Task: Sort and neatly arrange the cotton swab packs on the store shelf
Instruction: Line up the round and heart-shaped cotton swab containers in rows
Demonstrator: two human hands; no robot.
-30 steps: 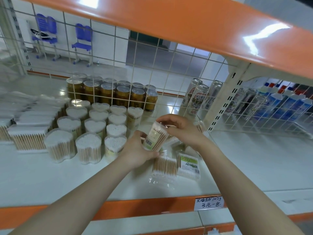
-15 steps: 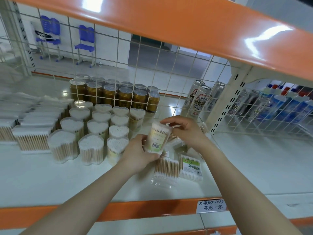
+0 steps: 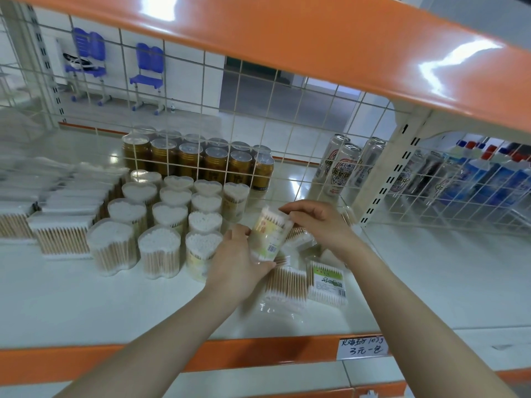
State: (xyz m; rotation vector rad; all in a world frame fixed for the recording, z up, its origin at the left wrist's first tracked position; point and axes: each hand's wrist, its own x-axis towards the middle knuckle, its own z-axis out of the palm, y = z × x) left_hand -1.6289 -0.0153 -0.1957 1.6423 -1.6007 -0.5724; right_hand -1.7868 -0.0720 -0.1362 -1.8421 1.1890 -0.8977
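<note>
I hold a clear tub of cotton swabs (image 3: 270,234) with a yellow-green label and barcode, tilted, above the white shelf (image 3: 86,300). My left hand (image 3: 238,259) grips its lower side; my right hand (image 3: 313,222) pinches its top rim. Just left stand rows of heart-shaped swab tubs (image 3: 161,222). Flat bagged swab packs (image 3: 60,225) lie stacked at far left. Under my hands lie loose flat packs: one clear pack (image 3: 286,282) and one with a green label (image 3: 327,284).
A wire grid (image 3: 287,116) backs the shelf, with gold cans (image 3: 201,162) and silver drink cans (image 3: 342,165) behind it. An orange upper shelf edge (image 3: 316,47) overhangs. A handwritten price tag (image 3: 363,347) sits on the orange front rail. Blue bottles (image 3: 488,173) stand at right.
The tub has turned in my hands so its barcode faces me, and it sits a little more upright. My view shifted slightly; both hands stay on the tub.
</note>
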